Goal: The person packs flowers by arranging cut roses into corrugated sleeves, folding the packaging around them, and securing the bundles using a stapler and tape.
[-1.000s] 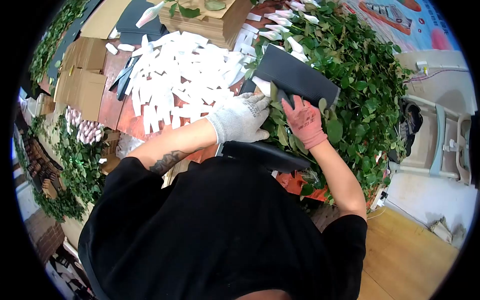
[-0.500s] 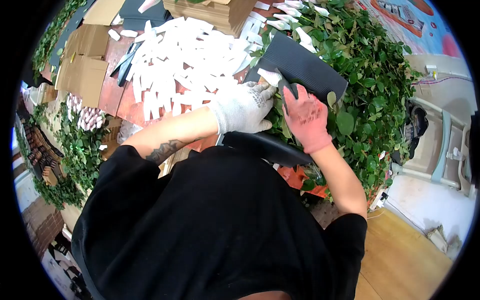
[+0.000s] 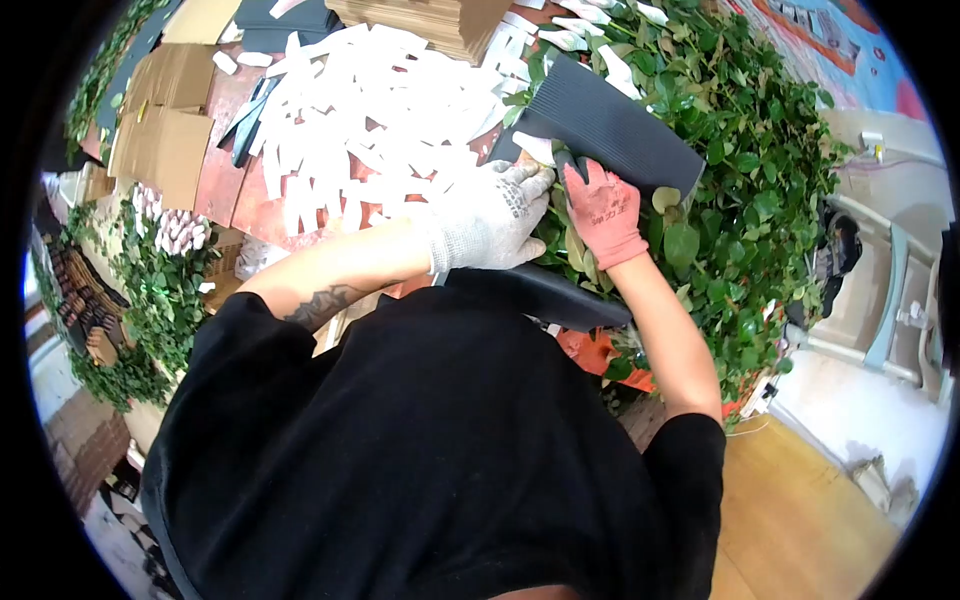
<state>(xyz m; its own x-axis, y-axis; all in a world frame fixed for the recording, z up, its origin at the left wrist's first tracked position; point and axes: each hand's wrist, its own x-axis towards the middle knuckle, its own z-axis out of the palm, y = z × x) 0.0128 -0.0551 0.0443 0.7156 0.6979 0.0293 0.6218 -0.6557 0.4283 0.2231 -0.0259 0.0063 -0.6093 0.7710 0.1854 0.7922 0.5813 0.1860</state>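
Observation:
My left hand (image 3: 497,215), in a white glove, lies palm down with its fingers stretched out and thumb apart over leafy stems. My right hand (image 3: 605,215), in a pink glove with dark fingertips, has its fingers curled in close beside a rose (image 3: 536,149) whose head sits in a white sleeve. Its stem is hidden under the hands and leaves. Beyond my right hand is a black ribbed sheet (image 3: 630,125). Another black panel (image 3: 545,296) lies nearer my body, below both hands.
Many white paper strips (image 3: 370,130) cover the red table (image 3: 220,185). Blue-handled scissors (image 3: 248,125) lie left of them. Cardboard (image 3: 165,130) and a brown stack (image 3: 430,25) stand around. Leafy stems (image 3: 750,170) fill the right side, near a folding chair (image 3: 890,285).
My right hand has shifted slightly up and left, its dark fingertips now drawn in at the rose. My left hand stays almost in place.

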